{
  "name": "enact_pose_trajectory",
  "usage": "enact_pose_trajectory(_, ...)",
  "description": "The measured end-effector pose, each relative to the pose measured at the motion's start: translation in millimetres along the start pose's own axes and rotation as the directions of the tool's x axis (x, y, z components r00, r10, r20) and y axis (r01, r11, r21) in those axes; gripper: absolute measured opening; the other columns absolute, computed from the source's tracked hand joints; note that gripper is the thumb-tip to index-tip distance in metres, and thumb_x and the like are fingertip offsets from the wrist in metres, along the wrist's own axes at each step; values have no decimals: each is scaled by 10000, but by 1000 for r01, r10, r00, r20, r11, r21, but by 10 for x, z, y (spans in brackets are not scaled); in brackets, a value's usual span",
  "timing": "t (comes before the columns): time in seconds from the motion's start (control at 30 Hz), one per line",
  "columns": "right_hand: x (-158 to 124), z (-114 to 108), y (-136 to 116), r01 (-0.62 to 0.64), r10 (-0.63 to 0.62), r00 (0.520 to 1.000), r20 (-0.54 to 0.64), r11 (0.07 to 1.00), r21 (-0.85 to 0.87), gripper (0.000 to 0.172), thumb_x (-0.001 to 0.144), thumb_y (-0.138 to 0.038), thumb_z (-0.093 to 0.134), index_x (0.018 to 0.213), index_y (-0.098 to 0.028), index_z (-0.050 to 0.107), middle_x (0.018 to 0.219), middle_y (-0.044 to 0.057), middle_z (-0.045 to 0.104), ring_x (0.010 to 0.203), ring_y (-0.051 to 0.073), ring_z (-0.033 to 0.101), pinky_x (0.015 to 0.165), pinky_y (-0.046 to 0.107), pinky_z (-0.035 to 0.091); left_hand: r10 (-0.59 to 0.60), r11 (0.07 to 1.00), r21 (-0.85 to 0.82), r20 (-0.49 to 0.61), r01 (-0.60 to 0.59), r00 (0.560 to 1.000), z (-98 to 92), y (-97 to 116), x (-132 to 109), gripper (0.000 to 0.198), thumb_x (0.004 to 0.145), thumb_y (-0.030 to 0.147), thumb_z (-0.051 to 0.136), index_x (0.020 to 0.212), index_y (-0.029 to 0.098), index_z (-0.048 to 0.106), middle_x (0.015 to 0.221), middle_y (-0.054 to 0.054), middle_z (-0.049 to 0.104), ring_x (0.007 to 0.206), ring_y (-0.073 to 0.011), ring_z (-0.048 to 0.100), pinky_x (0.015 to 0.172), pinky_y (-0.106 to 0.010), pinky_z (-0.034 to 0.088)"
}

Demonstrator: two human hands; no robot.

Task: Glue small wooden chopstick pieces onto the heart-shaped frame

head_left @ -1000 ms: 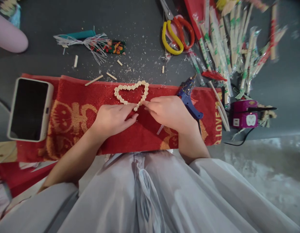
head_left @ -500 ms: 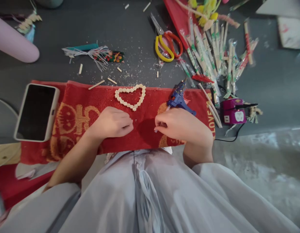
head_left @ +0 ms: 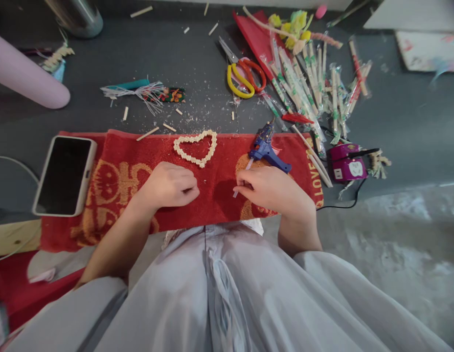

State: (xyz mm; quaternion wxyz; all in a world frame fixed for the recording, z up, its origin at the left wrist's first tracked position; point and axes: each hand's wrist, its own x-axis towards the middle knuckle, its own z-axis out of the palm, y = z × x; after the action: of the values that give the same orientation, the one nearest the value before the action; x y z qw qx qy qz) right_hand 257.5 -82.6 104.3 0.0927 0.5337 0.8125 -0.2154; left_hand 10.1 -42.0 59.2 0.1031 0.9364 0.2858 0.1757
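A red towel with orange patterns lies along the table's near edge. My left hand rests on it, fingers curled in; whatever they may hold is hidden. My right hand hovers over the towel with thumb and fingers bent together, beside a thin translucent glue stick that runs from the back of a blue glue gun and shows again below the fingertips. Beyond my left hand is a cream heart outline made of small pieces; neither hand touches it.
A phone lies on the towel's left end. Scissors, wrapped sticks and a purple adapter with a black cable are at the right. A frayed white bundle and a metal cup stand farther back left.
The view has shifted slightly, showing more of the table's far side. Both hands keep nearly the same pose; more of the thin stick shows by my right fingertips.
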Motion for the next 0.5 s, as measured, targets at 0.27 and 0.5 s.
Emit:
enact_pose_trajectory(0.27,123,26,61,3,56,975,-216,965,262,139,963,-210,496,951,-172,629,880,60,752,806,186,679,708,291,398,-468,883,53,168,466,867,-161,-58,10,299,756,269,472,521,210,296,529,-7,462,541,-139,414,562,-312,299)
enact_pose_trajectory(0.5,424,141,59,45,107,976,-190,754,655,359,909,-62,335,1237,-195,396,1368,152,631,584,85,642,672,295,529,-799,601,104,42,792,600,-143,-230,31,371,809,309,497,1144,191,603,740,-51,626,725,-248,598,692,-376,416)
